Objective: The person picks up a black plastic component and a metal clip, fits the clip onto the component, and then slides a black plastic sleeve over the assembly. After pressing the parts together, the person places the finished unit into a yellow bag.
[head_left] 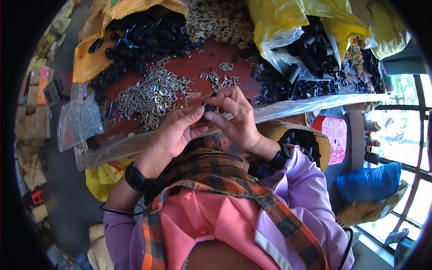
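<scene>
Both hands meet above the near edge of the red-brown table point(193, 76). The fingertips of my left hand point(177, 130) pinch a small black plastic piece point(208, 108). My right hand point(236, 114) closes on the same piece from the other side, thumb and forefinger bent around it. Fingers cover most of it, so its exact kind cannot be made out. Just beyond the hands lies a heap of silver U-shaped metal clips point(155, 92), with a smaller cluster of clips point(220, 82) beside the right fingers.
Black plastic parts point(144, 45) spill from an orange sack point(87, 60) at far left. Pale metal clips point(220, 27) pile up at the back. A yellow bag point(274, 22) holds black tubes. A clear bag of small metal pieces point(90, 117) sits left. A pink stool point(333, 139) stands right.
</scene>
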`<state>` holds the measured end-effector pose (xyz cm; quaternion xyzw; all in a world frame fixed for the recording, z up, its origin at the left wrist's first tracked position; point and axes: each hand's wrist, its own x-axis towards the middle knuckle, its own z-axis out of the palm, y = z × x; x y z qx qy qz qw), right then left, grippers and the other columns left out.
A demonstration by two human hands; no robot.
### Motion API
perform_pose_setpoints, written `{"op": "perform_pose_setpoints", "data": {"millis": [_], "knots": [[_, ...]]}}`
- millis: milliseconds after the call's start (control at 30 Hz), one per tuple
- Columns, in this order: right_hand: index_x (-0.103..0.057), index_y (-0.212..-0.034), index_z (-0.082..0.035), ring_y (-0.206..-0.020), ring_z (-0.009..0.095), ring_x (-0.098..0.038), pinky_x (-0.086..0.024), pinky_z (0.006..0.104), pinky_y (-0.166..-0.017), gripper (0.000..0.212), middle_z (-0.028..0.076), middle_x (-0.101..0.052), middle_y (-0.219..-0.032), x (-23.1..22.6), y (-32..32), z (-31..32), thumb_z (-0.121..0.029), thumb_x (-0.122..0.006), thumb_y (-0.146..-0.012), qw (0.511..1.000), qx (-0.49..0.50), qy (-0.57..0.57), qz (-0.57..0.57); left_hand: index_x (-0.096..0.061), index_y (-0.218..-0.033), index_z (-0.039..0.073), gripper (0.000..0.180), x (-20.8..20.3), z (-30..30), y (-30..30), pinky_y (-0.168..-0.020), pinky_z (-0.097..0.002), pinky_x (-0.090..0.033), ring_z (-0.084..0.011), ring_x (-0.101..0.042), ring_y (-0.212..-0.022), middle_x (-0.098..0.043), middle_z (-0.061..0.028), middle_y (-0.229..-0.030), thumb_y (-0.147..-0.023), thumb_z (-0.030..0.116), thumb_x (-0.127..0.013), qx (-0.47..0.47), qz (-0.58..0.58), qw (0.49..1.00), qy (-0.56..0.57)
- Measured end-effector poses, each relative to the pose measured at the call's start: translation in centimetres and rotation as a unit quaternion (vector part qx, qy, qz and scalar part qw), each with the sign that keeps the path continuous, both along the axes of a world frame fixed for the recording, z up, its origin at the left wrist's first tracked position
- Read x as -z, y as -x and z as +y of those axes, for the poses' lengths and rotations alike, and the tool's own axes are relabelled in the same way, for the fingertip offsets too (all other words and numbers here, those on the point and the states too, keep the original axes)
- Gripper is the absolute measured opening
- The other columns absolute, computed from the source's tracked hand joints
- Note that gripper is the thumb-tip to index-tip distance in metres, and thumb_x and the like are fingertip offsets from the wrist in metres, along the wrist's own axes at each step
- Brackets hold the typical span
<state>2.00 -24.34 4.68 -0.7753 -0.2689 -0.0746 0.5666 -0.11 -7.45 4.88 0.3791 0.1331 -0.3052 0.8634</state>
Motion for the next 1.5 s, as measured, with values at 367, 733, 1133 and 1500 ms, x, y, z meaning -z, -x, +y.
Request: {"op": "perform_pose_setpoints", "data": {"millis": [367, 733, 1133, 1500], "knots": [[-0.056, -0.097, -0.005, -0.078, 0.021, -0.051, -0.042, 0.0283, -0.064, 0.032, 0.009, -0.05, -0.093, 0.2, -0.7, -8.0, 0.005, -0.056, -0.067, 0.967, 0.092, 0.169, -0.166, -0.057, -0.089, 0.004, 0.022, -1.0, -3.1, -0.6, -0.052, -0.019, -0.047, -0.0099, -0.057, -0.062, -0.059, -0.0052, -0.077, -0.082, 0.023, -0.053, 0.071, -0.068, 0.993, -0.066], [-0.05, -0.107, -0.015, -0.11, 0.026, -0.033, -0.028, 0.0408, -0.085, 0.046, 0.007, -0.043, -0.111, 2.2, -9.7, -18.2, -0.005, -0.057, -0.062, 0.797, 0.155, 0.545, -0.209, -0.055, -0.088, 0.003, 0.019, -1.1, -4.7, -2.2, -0.052, -0.0183, -0.047, -0.012, -0.058, -0.062, -0.06, -0.007, -0.078, -0.083, 0.021, -0.05, 0.047, -0.081, 0.993, -0.073], [-0.048, -0.093, -0.007, -0.086, 0.029, -0.05, -0.042, 0.0354, -0.068, 0.049, 0.01, -0.049, -0.094, -2.5, -4.3, -9.0, -0.006, -0.071, -0.05, 0.94, -0.036, 0.269, -0.205, -0.054, -0.094, 0.002, 0.02, -1.7, -4.0, -3.2, -0.054, -0.0172, -0.044, -0.0082, -0.053, -0.064, -0.057, -0.0035, -0.078, -0.081, 0.017, -0.054, 0.056, -0.098, 0.989, -0.093], [-0.049, -0.095, -0.004, -0.075, 0.029, -0.054, -0.046, 0.0327, -0.062, 0.051, 0.013, -0.05, -0.09, -2.4, -3.8, -5.3, -0.008, -0.073, -0.05, 0.97, -0.122, 0.173, -0.124, -0.054, -0.093, 0.0, 0.019, -2.7, -0.6, -3.4, -0.045, -0.0161, -0.035, -0.0055, -0.045, -0.058, -0.052, -0.0008, -0.072, -0.079, 0.013, -0.056, 0.127, -0.13, 0.975, -0.127]]}}
